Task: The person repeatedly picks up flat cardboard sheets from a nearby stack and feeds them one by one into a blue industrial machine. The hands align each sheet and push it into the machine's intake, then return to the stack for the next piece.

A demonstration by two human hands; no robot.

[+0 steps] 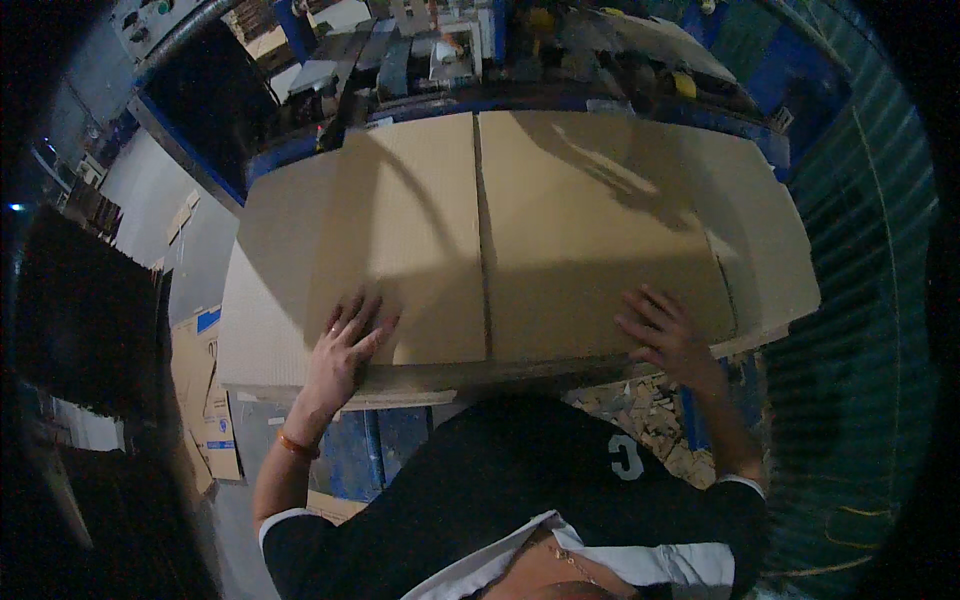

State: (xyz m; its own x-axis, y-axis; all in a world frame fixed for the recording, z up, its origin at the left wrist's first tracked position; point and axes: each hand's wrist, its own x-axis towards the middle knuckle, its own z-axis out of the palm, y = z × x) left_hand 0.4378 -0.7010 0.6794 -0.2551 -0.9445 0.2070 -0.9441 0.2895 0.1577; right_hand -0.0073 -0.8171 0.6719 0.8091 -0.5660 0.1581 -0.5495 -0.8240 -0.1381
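Left hand (pixel 347 343) and right hand (pixel 664 335) spread on the cardboard (pixel 570 230)

Neither hand grasps anything that shows: the fingers of both are parted and rest on the top face close to the near edge, the left's aimed away from the body, the right's slanting inward. How hard they press, I cannot tell. An orange band (pixel 298 445) circles the left wrist.

The cardboard lies flat in front of the person, with more layers under it along the near edge. A dark line runs from its far side to its near side between the hands, paler parts reach out left and right, and shadows fall across it.

Close below is the person's dark shirt (pixel 500 480), with scraps (pixel 640 425) scattered beyond its right shoulder and blue panels (pixel 355 450) to the left. Past the far edge stands a blue-framed machine (pixel 440 60). Flattened boxes (pixel 215 435) lie on the grey floor (pixel 150 185) to the left; a green ribbed wall (pixel 850 330) rises on the right
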